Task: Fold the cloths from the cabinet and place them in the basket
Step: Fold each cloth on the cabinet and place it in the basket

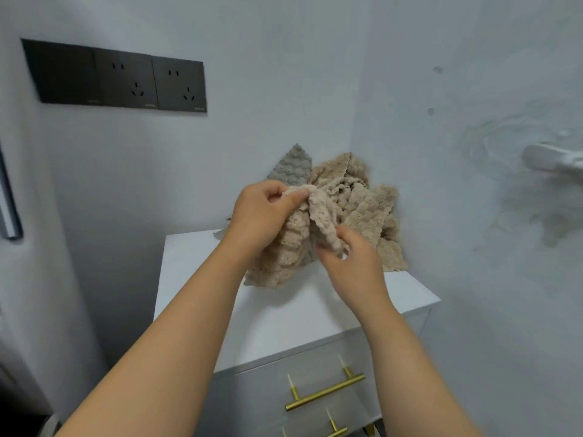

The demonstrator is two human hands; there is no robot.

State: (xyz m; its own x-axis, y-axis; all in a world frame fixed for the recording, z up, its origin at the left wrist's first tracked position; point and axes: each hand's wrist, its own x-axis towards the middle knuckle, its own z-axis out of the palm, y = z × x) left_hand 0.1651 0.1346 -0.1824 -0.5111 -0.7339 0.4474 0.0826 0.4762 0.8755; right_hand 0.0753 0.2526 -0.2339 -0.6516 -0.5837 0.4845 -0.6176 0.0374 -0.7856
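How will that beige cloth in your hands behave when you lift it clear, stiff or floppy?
Probably very floppy: the beige cloth sags in loose folds below where the left hand and right hand pinch it. Likely light, since fingertip pinches hold most of it up. Its nubby, frilled surface may snag on the pile of cloths behind, rather than slide.

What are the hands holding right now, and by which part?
Both hold a beige cloth by one bunched edge: the left hand pinches its top end, the right hand grips it lower down. The rest sags onto the cabinet.
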